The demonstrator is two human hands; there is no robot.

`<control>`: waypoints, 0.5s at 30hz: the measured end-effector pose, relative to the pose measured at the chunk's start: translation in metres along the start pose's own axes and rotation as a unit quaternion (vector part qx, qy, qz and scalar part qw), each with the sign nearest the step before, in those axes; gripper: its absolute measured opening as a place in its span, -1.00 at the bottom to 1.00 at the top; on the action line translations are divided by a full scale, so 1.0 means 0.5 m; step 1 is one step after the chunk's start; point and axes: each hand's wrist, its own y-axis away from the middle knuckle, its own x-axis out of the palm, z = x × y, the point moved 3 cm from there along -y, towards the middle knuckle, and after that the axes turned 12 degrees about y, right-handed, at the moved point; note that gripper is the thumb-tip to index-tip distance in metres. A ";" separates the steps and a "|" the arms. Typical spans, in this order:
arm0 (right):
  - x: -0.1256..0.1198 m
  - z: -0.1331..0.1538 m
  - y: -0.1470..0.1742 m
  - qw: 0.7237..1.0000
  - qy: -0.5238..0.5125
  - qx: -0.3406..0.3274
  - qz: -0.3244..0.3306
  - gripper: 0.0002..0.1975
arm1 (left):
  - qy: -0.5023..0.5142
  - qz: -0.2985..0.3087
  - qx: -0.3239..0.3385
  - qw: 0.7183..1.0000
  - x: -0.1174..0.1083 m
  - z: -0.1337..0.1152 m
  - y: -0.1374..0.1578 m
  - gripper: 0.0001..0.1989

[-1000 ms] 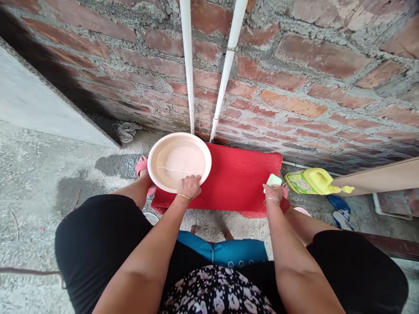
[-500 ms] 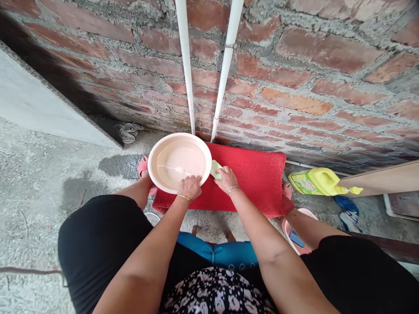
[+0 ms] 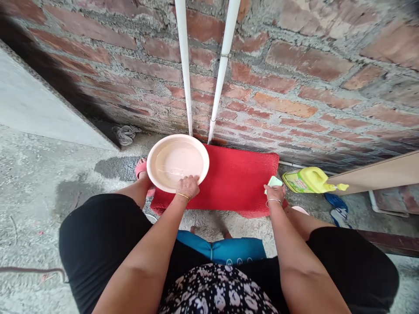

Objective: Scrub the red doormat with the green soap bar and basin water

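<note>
Water fills a pale pink basin (image 3: 150, 168) that stands on the left end of a red mat (image 3: 235, 174). My left hand (image 3: 188, 187) is closed over the basin's near rim, fingertips reaching inside. Out at the mat's right end, my right hand (image 3: 276, 192) grips a small pale green scrubbing brush (image 3: 274, 181). The brush's underside is hidden, and I cannot tell whether it touches the mat.
A yellow detergent jug (image 3: 307, 179) lies right of the mat, near blue and white slippers (image 3: 339, 213). Behind rises a brick wall (image 3: 288, 104) with two white pipes (image 3: 220, 83). A grey rag (image 3: 126, 134) lies at left, beside a leaning slab (image 3: 49, 96).
My right hand has carried the brush from beside the basin across to the right end of the mat. My left hand stays on the basin's rim.
</note>
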 end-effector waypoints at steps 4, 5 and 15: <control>0.036 0.018 0.129 0.996 -0.014 -0.091 0.009 -0.55 | -0.010 -0.001 0.003 1.000 -0.006 -0.001 0.001 -0.57; 0.049 0.039 0.175 0.990 -0.002 -0.139 0.019 -0.56 | -0.013 0.005 0.000 1.000 -0.007 -0.001 0.001 -0.57; 0.088 0.161 0.449 0.801 0.195 -0.559 0.089 -0.70 | -0.020 0.033 -0.014 0.999 -0.012 -0.004 0.019 -0.58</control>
